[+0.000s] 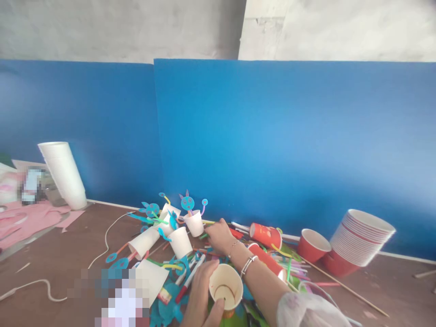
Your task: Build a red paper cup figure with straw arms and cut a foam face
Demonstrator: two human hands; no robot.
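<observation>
My left hand (pixel 199 297) grips a paper cup (pixel 225 286), its open mouth turned up toward me and the thumb over its near rim. Stretched out ahead, my right hand (pixel 220 237) has its fingers bent down into the craft pile, close beside a white paper cup (pixel 194 223) with a blue paper rabbit face (pixel 187 203) on top. What those fingers pinch, if anything, is hidden. Another white cup (pixel 180 243) stands left of the right hand. Near my left hand lies a red and white marker (pixel 190 279), among blue paper scraps (pixel 166 309).
Several white cups with blue paper figures lie at the left, one a tipped cup (pixel 145 242). Red cups (pixel 266 235) lie beyond my right arm. A stack of paper cups (pixel 363 238) stands right, a white stack (pixel 63 175) far left. A blue panel (pixel 289 145) backs the table.
</observation>
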